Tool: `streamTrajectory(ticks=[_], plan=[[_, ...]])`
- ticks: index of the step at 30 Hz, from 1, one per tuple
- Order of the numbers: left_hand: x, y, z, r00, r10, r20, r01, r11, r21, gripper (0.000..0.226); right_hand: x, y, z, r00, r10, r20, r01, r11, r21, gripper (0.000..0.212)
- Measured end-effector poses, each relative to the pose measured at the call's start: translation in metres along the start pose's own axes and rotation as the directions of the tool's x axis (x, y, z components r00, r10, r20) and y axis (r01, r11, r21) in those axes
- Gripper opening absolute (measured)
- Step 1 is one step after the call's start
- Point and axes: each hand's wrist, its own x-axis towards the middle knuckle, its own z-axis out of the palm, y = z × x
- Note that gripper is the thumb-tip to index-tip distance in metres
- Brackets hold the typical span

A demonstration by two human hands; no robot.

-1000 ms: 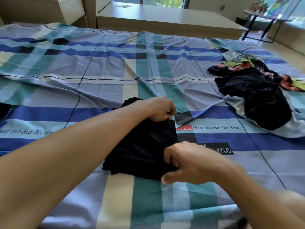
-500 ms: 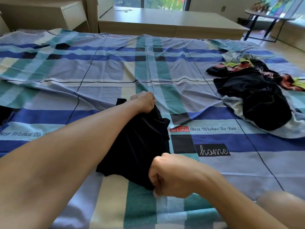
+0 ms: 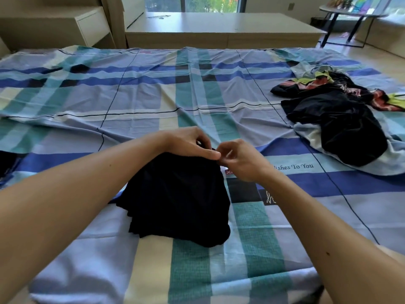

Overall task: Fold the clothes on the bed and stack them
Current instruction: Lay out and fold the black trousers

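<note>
Writing first: the plaid bedsheet (image 3: 131,102) has a printed line to the R of the hands, of which we read only "ishes To You" (image 3: 293,166); the start is hidden behind the right hand (image 3: 243,161). A red label (image 3: 229,172) just below that wrist shows an "X", and white script on a black patch (image 3: 270,197) is cut off by the forearm, so it's unreadable. The black garment (image 3: 177,200) lies folded over in the middle of the bed, near us, w/ its top edge lifted. The left hand (image 3: 190,143) pinches that top edge btwn thumb & fingers. The right hand's fingers are curled tight at the same corner, touching the left thumb; we can't tell if cloth is caught in them. A loose pile of clothes (image 3: 337,119), mostly black w/ red & yellow-green bits, sits well apart at the R side of the bed. Another dark item (image 3: 6,161) shows at the L edge. The sheet is wrinkled, esp. across the middle. Beyond the bed are a low pale cabinet (image 3: 219,29), a drawer unit (image 3: 92,25) at L, a round side table (image 3: 350,14) at R & a window (image 3: 208,3) w/ greenery outside.
</note>
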Motion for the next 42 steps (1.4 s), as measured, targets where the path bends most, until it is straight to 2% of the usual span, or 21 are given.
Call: streamTrajectory(ticks=[2,4,7,8,10,12,14,16,18,21,22,24,26,28,30,32,33,34,37,39,42], plan=[[0.001,0.002,-0.002,0.999,-0.038,0.015,0.039,0.999,-0.029,0.041,0.005,0.004,-0.001,0.997,0.041,-0.058,-0.031,0.985,0.169,0.026],[0.006,0.001,-0.003,0.998,-0.069,0.014,0.070,0.995,-0.070,0.040,0.008,0.006,0.002,0.988,0.080,-0.134,-0.050,0.976,0.213,0.026],[0.020,-0.007,0.001,0.995,-0.097,-0.023,0.093,0.988,-0.126,0.033,0.005,-0.006,0.004,0.963,0.143,-0.230,-0.130,0.989,0.071,0.014],[0.024,-0.009,0.003,0.992,-0.123,-0.040,0.115,0.981,-0.159,0.031,-0.001,-0.014,-0.002,0.968,0.145,-0.205,-0.146,0.989,0.008,0.017],[0.032,-0.011,0.007,0.981,-0.182,-0.064,0.166,0.965,-0.202,0.031,-0.023,-0.036,-0.018,0.991,0.124,0.052,-0.119,0.989,-0.089,0.028],[0.039,-0.010,0.011,0.974,-0.213,-0.075,0.193,0.957,-0.216,0.037,-0.054,-0.052,-0.024,0.920,0.136,0.368,-0.065,0.978,-0.199,0.043],[0.042,-0.007,0.015,0.973,-0.220,-0.071,0.202,0.958,-0.203,0.040,-0.083,-0.057,-0.015,0.864,0.173,0.473,0.028,0.921,-0.388,0.051],[0.043,-0.004,0.017,0.976,-0.212,-0.053,0.201,0.966,-0.165,0.041,-0.093,-0.055,-0.001,0.905,0.109,0.411,0.125,0.857,-0.500,0.042],[0.043,-0.005,0.018,0.979,-0.194,-0.058,0.188,0.977,-0.100,0.039,-0.093,-0.056,0.014,0.938,-0.028,0.346,0.192,0.872,-0.449,0.033],[0.041,-0.008,0.024,0.981,-0.167,-0.101,0.165,0.986,-0.026,0.034,-0.097,-0.069,0.038,0.883,-0.292,0.369,0.395,0.885,-0.246,0.031],[0.039,-0.007,0.027,0.979,-0.168,-0.116,0.170,0.985,0.008,0.032,-0.099,-0.074,0.044,0.864,-0.329,0.380,0.425,0.883,-0.201,0.031],[0.033,-0.002,0.034,0.967,-0.150,-0.206,0.182,0.972,0.147,0.026,-0.100,-0.079,0.050,0.870,-0.303,0.390,0.390,0.906,-0.166,0.033],[0.021,0.006,0.034,0.905,0.000,-0.425,0.150,0.936,0.318,0.015,-0.094,-0.079,0.045,0.908,-0.243,0.342,0.321,0.927,-0.195,0.037],[-0.002,0.013,0.029,0.773,0.208,-0.599,0.080,0.905,0.418,0.008,-0.087,-0.079,0.037,0.959,-0.222,0.175,0.259,0.939,-0.227,0.042],[-0.032,0.014,0.030,0.727,0.326,-0.604,-0.023,0.891,0.454,0.007,-0.080,-0.072,0.032,0.982,-0.185,-0.040,0.169,0.953,-0.251,0.038],[-0.064,0.007,0.039,0.797,0.372,-0.476,-0.117,0.868,0.482,0.019,-0.073,-0.064,0.031,0.970,-0.153,-0.191,0.105,0.965,-0.239,0.024],[-0.077,-0.002,0.044,0.839,0.380,-0.389,-0.138,0.841,0.523,0.032,-0.069,-0.061,0.032,0.962,-0.148,-0.229,0.095,0.970,-0.225,0.015],[-0.087,-0.014,0.050,0.877,0.366,-0.312,-0.137,0.811,0.568,0.048,-0.065,-0.057,0.035,0.964,-0.143,-0.225,0.091,0.969,-0.228,0.017],[-0.107,-0.054,0.058,0.969,0.190,-0.156,-0.056,0.789,0.612,0.094,-0.057,-0.040,0.056,0.999,-0.042,0.025,0.047,0.959,-0.278,0.061],[-0.119,-0.077,0.056,0.994,0.058,-0.095,0.006,0.826,0.564,0.107,-0.057,-0.032,0.074,0.986,0.051,0.161,0.001,0.953,-0.304,0.071],[-0.133,-0.087,0.052,0.985,-0.139,-0.099,0.169,0.869,0.465,0.117,-0.060,-0.032,0.078,0.985,0.100,0.141,-0.058,0.960,-0.275,0.075]])
